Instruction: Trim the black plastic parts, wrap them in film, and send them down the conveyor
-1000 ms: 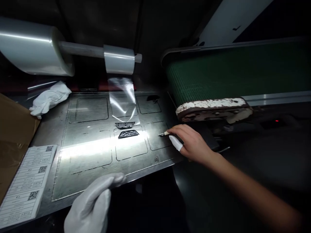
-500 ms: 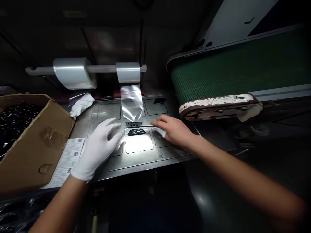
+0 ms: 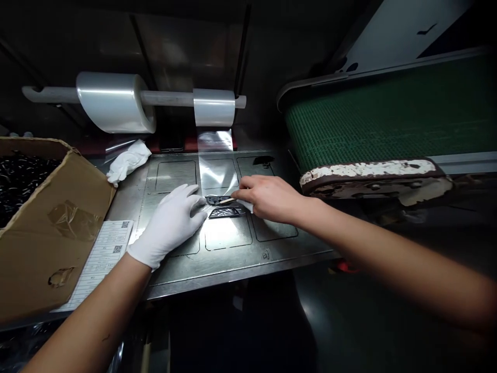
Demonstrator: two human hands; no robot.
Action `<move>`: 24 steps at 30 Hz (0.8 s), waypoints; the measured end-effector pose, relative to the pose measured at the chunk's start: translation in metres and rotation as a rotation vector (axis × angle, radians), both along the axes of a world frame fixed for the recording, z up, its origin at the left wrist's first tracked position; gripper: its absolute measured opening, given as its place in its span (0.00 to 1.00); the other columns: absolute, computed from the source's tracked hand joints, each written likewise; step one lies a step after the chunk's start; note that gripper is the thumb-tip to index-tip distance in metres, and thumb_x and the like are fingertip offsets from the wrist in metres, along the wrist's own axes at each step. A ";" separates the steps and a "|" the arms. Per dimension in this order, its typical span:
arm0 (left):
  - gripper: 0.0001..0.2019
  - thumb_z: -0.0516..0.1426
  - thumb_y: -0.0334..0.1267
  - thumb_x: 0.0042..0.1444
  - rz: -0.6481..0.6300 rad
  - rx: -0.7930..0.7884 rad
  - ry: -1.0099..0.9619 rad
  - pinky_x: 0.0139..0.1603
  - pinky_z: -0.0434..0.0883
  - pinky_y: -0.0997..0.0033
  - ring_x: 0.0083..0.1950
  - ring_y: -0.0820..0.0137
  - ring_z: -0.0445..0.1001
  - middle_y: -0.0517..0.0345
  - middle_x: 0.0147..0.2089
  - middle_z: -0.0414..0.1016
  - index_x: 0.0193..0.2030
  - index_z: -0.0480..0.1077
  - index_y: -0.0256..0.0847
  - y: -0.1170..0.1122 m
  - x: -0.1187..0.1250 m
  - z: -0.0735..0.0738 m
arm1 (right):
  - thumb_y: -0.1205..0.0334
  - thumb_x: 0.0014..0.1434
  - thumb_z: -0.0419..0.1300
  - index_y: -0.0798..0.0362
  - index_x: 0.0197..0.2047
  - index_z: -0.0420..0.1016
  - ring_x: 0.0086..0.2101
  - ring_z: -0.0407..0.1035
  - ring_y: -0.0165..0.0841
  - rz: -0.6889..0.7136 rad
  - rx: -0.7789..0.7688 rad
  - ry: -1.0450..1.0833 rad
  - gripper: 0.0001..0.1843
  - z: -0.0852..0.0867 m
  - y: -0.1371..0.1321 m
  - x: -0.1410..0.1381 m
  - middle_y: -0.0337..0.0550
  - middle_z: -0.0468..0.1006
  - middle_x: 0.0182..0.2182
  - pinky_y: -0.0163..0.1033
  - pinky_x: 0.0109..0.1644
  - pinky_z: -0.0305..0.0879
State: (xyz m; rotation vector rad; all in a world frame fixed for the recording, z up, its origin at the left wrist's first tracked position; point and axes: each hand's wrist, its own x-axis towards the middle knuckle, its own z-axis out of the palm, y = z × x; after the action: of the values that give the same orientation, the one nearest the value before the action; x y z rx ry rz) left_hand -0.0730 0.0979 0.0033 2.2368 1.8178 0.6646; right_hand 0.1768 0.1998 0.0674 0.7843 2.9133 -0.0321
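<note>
My gloved left hand (image 3: pixel 169 223) lies on the steel table (image 3: pixel 272 248), fingers loosely open and holding nothing, their tips just beside two black patterned pieces (image 3: pixel 226 212) at the table's middle. My right hand (image 3: pixel 267 199) is curled, fingers pinched around a small knife (image 3: pixel 228 200), whose tip reaches the far piece. Clear film (image 3: pixel 217 173) runs down from the narrow roll (image 3: pixel 214 108) to that piece; I cannot tell whether it covers the pieces.

Dim, glare off steel table (image 3: pixel 229 233) (patchy), bowed edges
</note>
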 end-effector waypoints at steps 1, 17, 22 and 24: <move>0.11 0.60 0.45 0.65 0.001 -0.001 0.004 0.68 0.69 0.46 0.67 0.48 0.70 0.46 0.65 0.74 0.48 0.80 0.44 0.001 -0.001 -0.001 | 0.73 0.63 0.55 0.46 0.58 0.82 0.40 0.70 0.39 -0.007 0.019 -0.026 0.25 0.005 0.002 0.008 0.48 0.79 0.44 0.41 0.33 0.48; 0.12 0.52 0.26 0.63 -0.161 0.114 0.395 0.44 0.68 0.56 0.42 0.55 0.74 0.49 0.38 0.78 0.41 0.76 0.40 -0.010 0.056 0.024 | 0.82 0.57 0.48 0.65 0.70 0.67 0.55 0.68 0.49 -0.470 0.106 0.358 0.37 -0.065 -0.071 0.090 0.60 0.75 0.62 0.51 0.56 0.69; 0.10 0.53 0.26 0.59 -0.118 0.182 0.417 0.40 0.67 0.53 0.39 0.50 0.74 0.44 0.34 0.76 0.36 0.75 0.37 -0.009 0.062 0.015 | 0.80 0.49 0.53 0.61 0.66 0.72 0.59 0.64 0.53 -0.571 0.101 0.644 0.39 -0.099 -0.071 0.099 0.56 0.75 0.62 0.59 0.62 0.64; 0.09 0.55 0.26 0.58 -0.102 0.212 0.367 0.40 0.69 0.53 0.38 0.51 0.74 0.46 0.33 0.76 0.34 0.75 0.38 -0.020 0.059 0.013 | 0.80 0.49 0.54 0.60 0.63 0.74 0.59 0.63 0.52 -0.571 0.089 0.780 0.37 -0.096 -0.078 0.104 0.56 0.76 0.60 0.60 0.64 0.63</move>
State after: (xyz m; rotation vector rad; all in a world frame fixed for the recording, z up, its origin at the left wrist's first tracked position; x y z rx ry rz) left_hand -0.0135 0.0778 0.0165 2.7223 1.8430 0.4706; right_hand 0.2807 0.1215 -0.0281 1.9723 3.2237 -0.3301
